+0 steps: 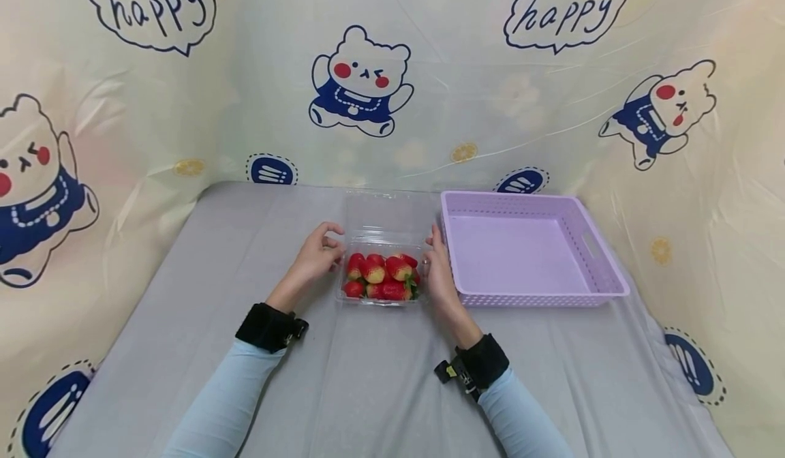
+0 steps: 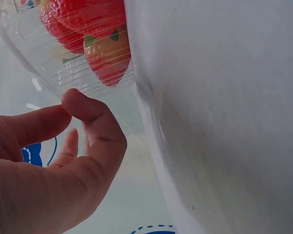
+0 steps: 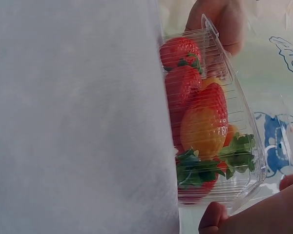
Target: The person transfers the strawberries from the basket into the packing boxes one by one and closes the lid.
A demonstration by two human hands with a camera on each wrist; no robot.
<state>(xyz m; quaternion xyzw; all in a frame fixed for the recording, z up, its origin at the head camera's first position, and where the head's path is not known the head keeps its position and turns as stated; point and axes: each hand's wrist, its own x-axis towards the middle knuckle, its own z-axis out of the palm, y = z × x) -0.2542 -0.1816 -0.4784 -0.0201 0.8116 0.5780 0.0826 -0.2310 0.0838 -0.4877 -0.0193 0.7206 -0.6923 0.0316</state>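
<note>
A clear plastic clamshell box [image 1: 378,302] holding several red strawberries [image 1: 392,289] stands on the cloth, its transparent lid [image 1: 392,214] raised at the back. My left hand [image 1: 317,257] is at the box's left side. In the left wrist view, its thumb and a bent finger [image 2: 95,109] meet at the box rim, pinching it. My right hand [image 1: 438,274] lies along the right side, one finger extended away from me. In the right wrist view, a fingertip [image 3: 214,214] touches the near corner of the box; the other fingers are mostly out of frame.
A shallow lilac basket [image 1: 533,300] stands close to my right hand, on the right of the table. Grey cloth [image 1: 356,376] covers the table. A printed curtain [image 1: 456,90] with bear drawings hangs behind and along the sides.
</note>
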